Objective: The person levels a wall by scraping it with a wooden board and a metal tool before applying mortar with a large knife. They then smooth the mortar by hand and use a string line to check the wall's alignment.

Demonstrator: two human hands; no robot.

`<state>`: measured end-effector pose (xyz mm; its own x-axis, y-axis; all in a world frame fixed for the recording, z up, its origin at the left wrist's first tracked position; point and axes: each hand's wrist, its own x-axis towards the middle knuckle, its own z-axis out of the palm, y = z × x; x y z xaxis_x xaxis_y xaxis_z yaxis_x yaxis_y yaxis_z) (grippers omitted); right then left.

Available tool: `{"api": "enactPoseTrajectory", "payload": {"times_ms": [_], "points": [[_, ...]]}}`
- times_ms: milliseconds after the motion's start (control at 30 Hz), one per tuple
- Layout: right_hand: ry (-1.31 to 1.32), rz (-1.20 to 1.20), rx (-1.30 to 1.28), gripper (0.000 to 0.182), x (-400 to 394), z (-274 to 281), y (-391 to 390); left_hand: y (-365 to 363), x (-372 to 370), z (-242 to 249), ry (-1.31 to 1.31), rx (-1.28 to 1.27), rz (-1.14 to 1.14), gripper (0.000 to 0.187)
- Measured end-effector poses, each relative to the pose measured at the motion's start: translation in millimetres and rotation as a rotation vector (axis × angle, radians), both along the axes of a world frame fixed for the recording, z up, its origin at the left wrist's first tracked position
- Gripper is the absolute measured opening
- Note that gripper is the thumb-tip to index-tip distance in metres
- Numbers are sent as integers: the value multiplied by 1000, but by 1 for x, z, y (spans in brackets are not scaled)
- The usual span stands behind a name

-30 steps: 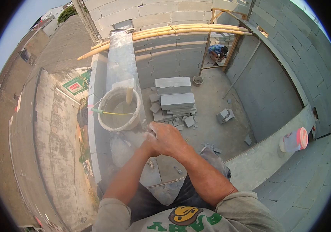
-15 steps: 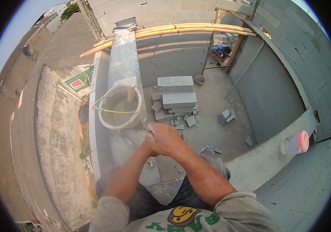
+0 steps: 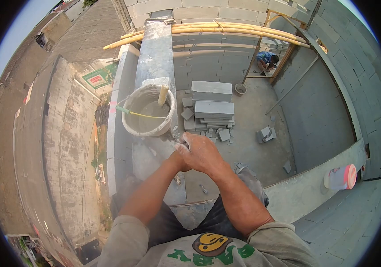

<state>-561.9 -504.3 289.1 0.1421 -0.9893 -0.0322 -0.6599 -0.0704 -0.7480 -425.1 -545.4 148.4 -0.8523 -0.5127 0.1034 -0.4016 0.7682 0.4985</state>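
My right hand [image 3: 200,151] lies over my left hand [image 3: 179,161], just in front of a mortar bucket [image 3: 148,131]. The right fingers are curled inward, with whitish dust on them. Whatever they hold, if anything, is hidden. Most of the left hand's fingers are covered by the right one. The bucket is pale, with a grey mix inside and a wooden handle [image 3: 163,95] sticking up from it. Its wire bail with a green grip [image 3: 122,109] lies across the rim. Beneath it runs a dusty plank [image 3: 155,62].
Grey blocks [image 3: 214,109] are stacked on the floor below, with broken pieces around them. Bamboo poles [image 3: 217,27] cross the far end. A pink-lidded jar [image 3: 339,177] stands on the right ledge. A person in blue [image 3: 267,58] crouches by the doorway. A drop lies left.
The view has shifted, so the bucket and blocks appear farther right and higher. My hands stay together in front of the bucket, slightly farther right in view.
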Motion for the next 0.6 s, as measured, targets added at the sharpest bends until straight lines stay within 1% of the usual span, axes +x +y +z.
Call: {"api": "enactPoseTrajectory", "payload": {"times_ms": [200,267,300,333,367,400,467,500,567,600], "points": [[4,7,35,28,-1,2,-1,0,-4,12,-115,-113,-12,41],[6,7,-36,28,-3,-4,0,0,-7,18,-170,-149,-15,42],[-1,7,-15,28,-6,-3,0,0,-9,22,-200,-156,-19,43],[-18,-7,-48,27,-13,1,-1,-1,-11,25,-207,-126,-18,43],[-34,-19,-70,27,-21,3,0,-5,-16,29,-429,124,115,45],[-60,-79,-64,27,-30,10,2,-7,-15,30,-654,378,242,48],[-106,-234,-72,27,-58,22,9,-8,2,31,-520,346,306,51],[-126,-330,-85,28,-75,21,16,-12,8,31,-523,373,302,51],[-154,-546,-69,29,-115,-1,38,-20,19,31,-529,382,369,53],[-74,-608,-30,29,-137,-19,56,-22,25,32,-531,395,356,53]]}}
